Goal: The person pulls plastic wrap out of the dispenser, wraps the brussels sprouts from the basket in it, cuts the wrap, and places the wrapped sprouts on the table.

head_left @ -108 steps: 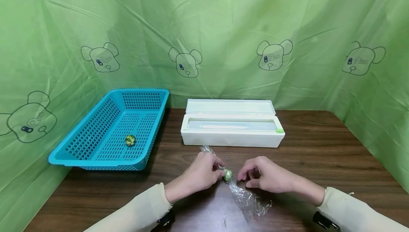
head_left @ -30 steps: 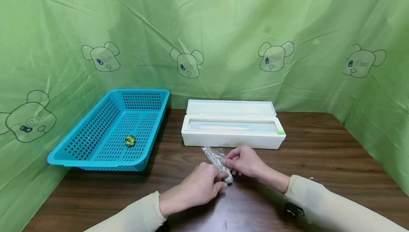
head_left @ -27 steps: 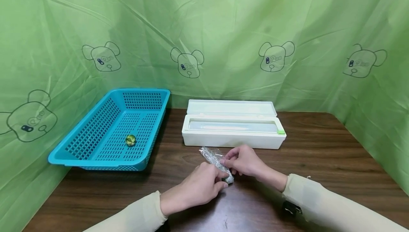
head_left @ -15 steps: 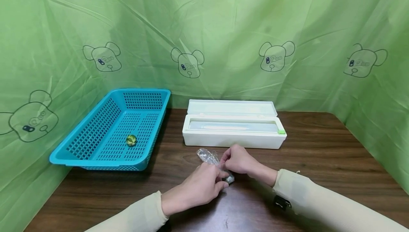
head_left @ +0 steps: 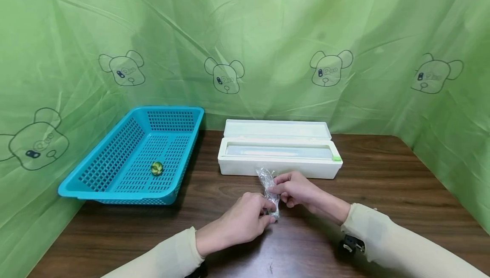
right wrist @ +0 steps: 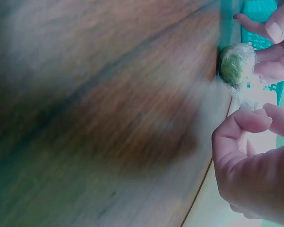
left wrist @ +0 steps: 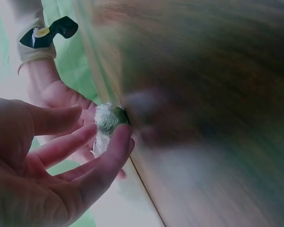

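Note:
A Brussels sprout (right wrist: 233, 70) in clear cling film sits between my hands, close over the table. My left hand (head_left: 246, 218) is at its left side. Its fingers (left wrist: 106, 158) touch the wrapped sprout, while the thumb stands apart from it in the left wrist view. With thumb and forefinger, my right hand (head_left: 300, 190) pinches the gathered film (head_left: 266, 180), whose crumpled tail points up towards the white box. The sprout is hidden by film and fingers in the head view, but its green side shows in both wrist views.
A white cling film dispenser box (head_left: 279, 168) with a raised lid stands behind my hands. At the left is a blue basket (head_left: 130, 196) with another Brussels sprout (head_left: 156, 168) inside. A green curtain (head_left: 275, 35) surrounds the wooden table (head_left: 390, 188).
My right hand came in from the right and took hold of the film. The tail once spread towards me is gathered the other way; its far end has just swung right.

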The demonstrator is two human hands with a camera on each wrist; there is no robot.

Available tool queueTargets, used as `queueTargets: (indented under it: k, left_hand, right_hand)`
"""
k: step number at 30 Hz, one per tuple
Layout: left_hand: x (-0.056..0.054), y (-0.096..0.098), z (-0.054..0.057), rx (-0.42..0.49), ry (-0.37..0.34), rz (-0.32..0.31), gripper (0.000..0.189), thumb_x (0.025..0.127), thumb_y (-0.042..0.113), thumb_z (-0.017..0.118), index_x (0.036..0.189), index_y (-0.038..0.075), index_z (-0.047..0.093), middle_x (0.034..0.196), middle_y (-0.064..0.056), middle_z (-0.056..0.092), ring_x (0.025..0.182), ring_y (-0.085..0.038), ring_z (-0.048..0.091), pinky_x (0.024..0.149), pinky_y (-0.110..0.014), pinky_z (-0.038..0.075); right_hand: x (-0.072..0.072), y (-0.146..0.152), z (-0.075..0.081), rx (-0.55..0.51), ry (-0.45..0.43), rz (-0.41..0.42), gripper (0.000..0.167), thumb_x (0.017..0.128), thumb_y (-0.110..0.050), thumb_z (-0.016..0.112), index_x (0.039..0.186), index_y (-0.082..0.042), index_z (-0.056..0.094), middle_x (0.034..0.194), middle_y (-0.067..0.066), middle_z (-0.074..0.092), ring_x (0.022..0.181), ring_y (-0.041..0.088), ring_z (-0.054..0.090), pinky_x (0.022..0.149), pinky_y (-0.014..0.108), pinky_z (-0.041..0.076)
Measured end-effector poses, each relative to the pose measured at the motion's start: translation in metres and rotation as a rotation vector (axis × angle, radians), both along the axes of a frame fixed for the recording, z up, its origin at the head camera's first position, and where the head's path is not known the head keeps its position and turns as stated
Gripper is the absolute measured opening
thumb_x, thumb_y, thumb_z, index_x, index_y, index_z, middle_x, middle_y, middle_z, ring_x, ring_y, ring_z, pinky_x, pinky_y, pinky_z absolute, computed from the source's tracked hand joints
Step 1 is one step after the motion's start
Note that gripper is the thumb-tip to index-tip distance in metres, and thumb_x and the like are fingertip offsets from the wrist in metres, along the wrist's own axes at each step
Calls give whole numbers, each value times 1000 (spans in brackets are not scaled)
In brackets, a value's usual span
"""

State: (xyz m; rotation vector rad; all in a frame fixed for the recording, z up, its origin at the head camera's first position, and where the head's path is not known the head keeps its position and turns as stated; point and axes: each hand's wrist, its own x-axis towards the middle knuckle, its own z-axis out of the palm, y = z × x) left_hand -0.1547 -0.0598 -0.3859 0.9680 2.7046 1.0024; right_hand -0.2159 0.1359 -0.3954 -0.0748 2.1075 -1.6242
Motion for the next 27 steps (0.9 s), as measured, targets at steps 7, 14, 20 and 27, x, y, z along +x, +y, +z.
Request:
queueTargets:
  k: [7, 14, 20, 27]
  left_hand:
    - [-11, 4, -4, 64, -10, 47, 12, 88, -2, 80, 97, 5, 80, 86, 1, 76, 74, 1, 65, 67, -19, 53]
    - [-19, 7, -6, 76, -25, 70, 21, 87, -1, 81, 107, 2, 82, 92, -4, 79, 72, 3, 65, 63, -18, 52]
    - [-25, 9, -10, 54, 3, 78, 12, 89, 3, 83, 100, 3, 84, 86, -2, 79, 68, 4, 61, 59, -17, 50]
    - [-30, 10, -13, 26, 49, 54, 9, 89, 2, 82, 98, 2, 84, 98, -8, 79, 90, -8, 70, 75, -21, 55]
  right_hand:
    - [-2, 7, 2, -11, 59, 16, 19, 94, -15, 80, 106, 0, 77, 68, 4, 57, 56, 12, 46, 50, 23, 39]
    - [-3, 10, 2, -32, 81, 14, 25, 94, -14, 80, 114, 1, 77, 70, 5, 61, 58, 12, 49, 48, 22, 39]
    - [-2, 12, 3, -5, 127, -36, 22, 91, -15, 84, 107, -1, 79, 78, 5, 67, 57, 11, 49, 46, 22, 37]
    - [4, 15, 8, -58, 172, -36, 28, 90, -9, 84, 112, 4, 74, 87, 9, 73, 55, 14, 54, 46, 23, 41]
